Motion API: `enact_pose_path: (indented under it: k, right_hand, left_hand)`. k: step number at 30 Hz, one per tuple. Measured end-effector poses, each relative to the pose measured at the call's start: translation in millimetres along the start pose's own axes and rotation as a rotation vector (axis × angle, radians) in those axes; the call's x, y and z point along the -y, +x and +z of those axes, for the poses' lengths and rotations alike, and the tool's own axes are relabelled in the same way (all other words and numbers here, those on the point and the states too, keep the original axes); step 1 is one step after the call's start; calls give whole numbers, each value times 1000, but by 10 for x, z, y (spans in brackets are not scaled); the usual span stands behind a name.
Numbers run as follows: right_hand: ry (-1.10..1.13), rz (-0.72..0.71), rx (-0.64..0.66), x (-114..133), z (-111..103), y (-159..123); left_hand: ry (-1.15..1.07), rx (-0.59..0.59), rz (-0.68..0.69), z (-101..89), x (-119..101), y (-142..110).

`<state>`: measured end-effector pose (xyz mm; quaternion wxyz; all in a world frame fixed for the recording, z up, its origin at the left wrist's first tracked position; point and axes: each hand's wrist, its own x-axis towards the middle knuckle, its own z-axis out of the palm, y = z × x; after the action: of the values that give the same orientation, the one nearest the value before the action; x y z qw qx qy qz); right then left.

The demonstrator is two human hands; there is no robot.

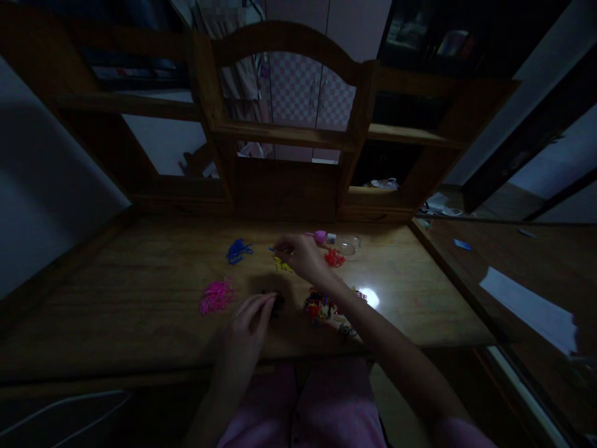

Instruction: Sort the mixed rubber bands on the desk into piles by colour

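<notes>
Blue piece (pixel 271 249), tiny, thin and pale-lit, shows near the centre of the frame, pinched in the fingertips of the right grip (pixel 299 254) above the table (pixel 153 267). Its exact shape is too small to tell. It should handle as nearly weightless, soft and bendy, hard to break but easy to drop; one end, between thumb and forefinger, seems the best hold. Around it lie a yellow pile (pixel 282 264) just below, a blue pile (pixel 238 250) left, and a red pile (pixel 334 257) right. At lower centre, the left grip (pixel 247 318) is at a dark pile (pixel 278 303); whether it pinches anything I cannot tell.
</notes>
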<state>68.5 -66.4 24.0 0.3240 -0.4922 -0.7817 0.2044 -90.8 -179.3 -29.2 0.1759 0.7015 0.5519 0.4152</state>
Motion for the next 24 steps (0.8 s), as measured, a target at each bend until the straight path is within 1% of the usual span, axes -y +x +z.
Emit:
enact_pose_path:
  k: [2, 4, 6, 7, 8, 10, 13, 14, 16, 18, 19, 21, 24]
  right_hand:
    - [-24, -33, 85, 45, 295, 348]
    - [-49, -46, 122, 77, 518, 555]
    - [-74, -43, 122, 91, 604, 635]
    - [-87, -38, 110, 88, 587, 638]
    - [-97, -31, 92, 79, 531, 622]
    - [-114, -17, 43, 37, 317, 543]
    - [-133, 2, -30, -60, -158, 305]
    - [-137, 16, -63, -95, -327, 189]
    - [-102, 40, -175, -160, -637, -94]
    - [-38, 75, -250, -219, -874, -426]
    - [-7, 107, -284, -247, -958, -599]
    - [35, 195, -357, -306, -1055, -931]
    - [66, 314, -410, -402, -1060, -1345]
  left_hand:
    - [-11, -8, -23, 73, -21, -99]
    - [-7, -1, -28, 94, -57, -163]
    - [-6, 6, -25, 76, -91, -214]
    - [-9, 9, -23, 63, -105, -240]
    - [-15, 15, -19, 53, -118, -264]
    - [-36, 41, -9, 60, -143, -306]
    - [-86, 115, 16, 143, -196, -327]
    - [-99, 141, 24, 183, -219, -320]
    - [-111, 187, 41, 261, -268, -282]
    - [-106, 230, 46, 327, -315, -212]
    - [-98, 253, 46, 355, -334, -164]
    - [-72, 292, 43, 409, -361, -46]
    - [-21, 312, 55, 514, -373, 146]
